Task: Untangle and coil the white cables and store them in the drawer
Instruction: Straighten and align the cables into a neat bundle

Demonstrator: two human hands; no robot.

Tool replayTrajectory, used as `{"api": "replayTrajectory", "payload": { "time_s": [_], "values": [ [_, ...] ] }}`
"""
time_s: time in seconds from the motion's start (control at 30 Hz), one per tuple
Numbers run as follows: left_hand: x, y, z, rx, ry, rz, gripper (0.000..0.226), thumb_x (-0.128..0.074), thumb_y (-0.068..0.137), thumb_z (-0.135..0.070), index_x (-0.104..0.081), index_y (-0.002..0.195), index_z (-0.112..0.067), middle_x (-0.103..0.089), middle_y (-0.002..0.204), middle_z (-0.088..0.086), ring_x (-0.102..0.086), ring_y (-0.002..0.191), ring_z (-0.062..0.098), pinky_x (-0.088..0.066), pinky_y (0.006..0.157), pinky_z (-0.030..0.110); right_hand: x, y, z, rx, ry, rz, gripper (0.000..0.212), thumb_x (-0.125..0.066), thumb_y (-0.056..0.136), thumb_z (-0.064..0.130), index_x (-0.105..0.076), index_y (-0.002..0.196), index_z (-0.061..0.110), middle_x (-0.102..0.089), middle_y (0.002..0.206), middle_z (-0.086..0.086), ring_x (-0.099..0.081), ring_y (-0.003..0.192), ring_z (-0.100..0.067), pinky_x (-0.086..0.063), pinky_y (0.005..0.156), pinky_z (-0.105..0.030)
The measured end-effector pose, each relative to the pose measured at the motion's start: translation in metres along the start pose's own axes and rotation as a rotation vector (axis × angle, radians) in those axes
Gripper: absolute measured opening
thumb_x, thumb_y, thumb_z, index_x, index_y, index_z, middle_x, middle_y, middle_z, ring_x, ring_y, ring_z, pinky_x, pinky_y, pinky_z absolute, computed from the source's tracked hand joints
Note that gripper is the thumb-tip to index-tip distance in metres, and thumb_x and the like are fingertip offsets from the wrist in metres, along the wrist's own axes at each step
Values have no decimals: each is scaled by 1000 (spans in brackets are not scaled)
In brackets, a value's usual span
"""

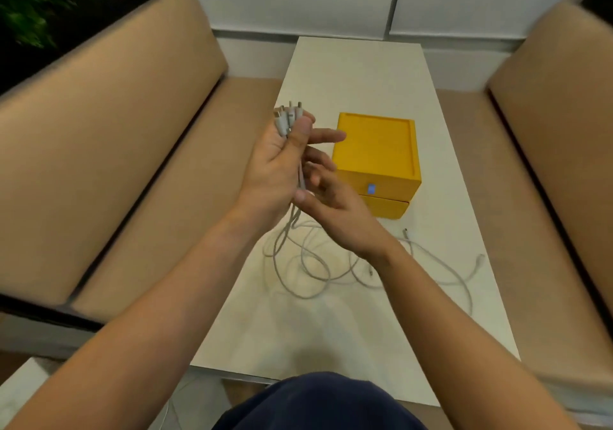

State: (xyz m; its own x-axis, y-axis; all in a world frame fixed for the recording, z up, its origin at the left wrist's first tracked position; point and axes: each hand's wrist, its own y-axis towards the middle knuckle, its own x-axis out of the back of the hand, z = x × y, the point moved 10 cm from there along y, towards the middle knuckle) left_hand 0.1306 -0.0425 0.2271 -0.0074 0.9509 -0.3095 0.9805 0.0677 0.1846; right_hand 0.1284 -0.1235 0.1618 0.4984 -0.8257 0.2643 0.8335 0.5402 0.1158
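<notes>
Head view: the white cables hang from their plug ends, bunched upright in the left hand, its thumb clamping them to the palm; the right hand pinches the strands just below. Slack loops lie tangled on the white table, near the yellow drawer box. They should handle light, limp, probably slippery; best held near the plugs

The white cables are partly hidden behind the right hand, whose fingers are motion-blurred; the blue label on the yellow drawer box is too small to read.
</notes>
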Motion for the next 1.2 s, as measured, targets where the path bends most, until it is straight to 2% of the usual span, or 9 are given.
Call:
{"api": "replayTrajectory", "payload": {
  "time_s": [0.1, 0.2, 0.33, 0.43, 0.53, 0.7, 0.9, 1.07, 1.2],
  "values": [
    [5, 0, -2, 34, -150, 14, 18, -36, 112, -21, -51, 119, -13, -75, 117, 7, -74, 103, 22, -59, 83, 28, 1, 5, 5, 31, 126, -70, 19, -58, 104, 32, -69, 101, 16, -72, 80, 4, -70, 81, -15, -54, 79, -51],
    [15, -3, -3, 58, -201, -5, 24, -37, 111, -20, -54, 126, -11, -71, 126, 6, -68, 120, 25, -55, 99, 32, 0, 1, 4, 12, 206, -106, 27, -58, 104, 33, -68, 100, 9, -66, 71, -7, -64, 66, -29, -53, 69, -59],
    [29, -6, 3, 94, -254, -109, 23, -46, 108, -19, -60, 124, -11, -74, 121, 6, -71, 116, 25, -57, 96, 34, -2, 1, 2, -37, 236, -161, 32, -61, 101, 31, -69, 95, 0, -66, 69, -10, -59, 60, -28, -48, 63, -46],
    [37, -10, 10, 138, -268, -169, 22, -51, 106, -20, -64, 122, -11, -76, 114, 6, -73, 110, 23, -59, 93, 32, -5, -2, 0, -85, 262, -144, 34, -58, 104, 34, -73, 94, 5, -67, 70, -13, -57, 61, -27, -47, 63, -41],
    [38, -14, 20, 203, -298, -153, 27, -49, 107, -21, -61, 127, -6, -74, 121, 11, -72, 114, 22, -58, 97, 31, -2, -7, -1, -89, 204, -211, 32, -56, 105, 35, -75, 92, 12, -63, 64, -5, -55, 61, -17, -44, 59, -29],
    [39, -19, 30, 236, -219, -74, 25, -47, 107, -4, -58, 129, -5, -72, 126, 14, -69, 120, 24, -58, 97, 30, -8, -16, -7, -140, 147, -197, 22, -54, 106, 36, -63, 104, 17, -65, 66, -1, -53, 61, -15, -43, 60, -36],
    [38, -24, 36, 289, -299, -61, 26, -46, 107, -9, -59, 129, -6, -71, 128, 16, -68, 121, 25, -58, 97, 32, 3, -22, -3, -134, 195, -235, 19, -58, 105, 23, -65, 99, 6, -70, 82, -12, -54, 65, -20, -47, 59, -26],
    [37, -24, 38, 317, -284, -21, 30, -46, 107, -9, -59, 134, -4, -69, 131, 17, -68, 121, 24, -59, 94, 29, 2, -28, -1, -117, 70, -221, 11, -57, 105, 27, -66, 99, 26, -64, 70, -5, -57, 65, -19, -49, 64, -40],
    [38, -28, 49, 369, -270, -16, 35, -47, 108, -13, -55, 139, -2, -71, 128, 16, -70, 118, 24, -59, 93, 30, 7, -32, -2, -148, 5, -190, 16, -60, 103, 25, -67, 89, 20, -64, 69, -6, -58, 65, -19, -50, 65, -43]
  ]
}}
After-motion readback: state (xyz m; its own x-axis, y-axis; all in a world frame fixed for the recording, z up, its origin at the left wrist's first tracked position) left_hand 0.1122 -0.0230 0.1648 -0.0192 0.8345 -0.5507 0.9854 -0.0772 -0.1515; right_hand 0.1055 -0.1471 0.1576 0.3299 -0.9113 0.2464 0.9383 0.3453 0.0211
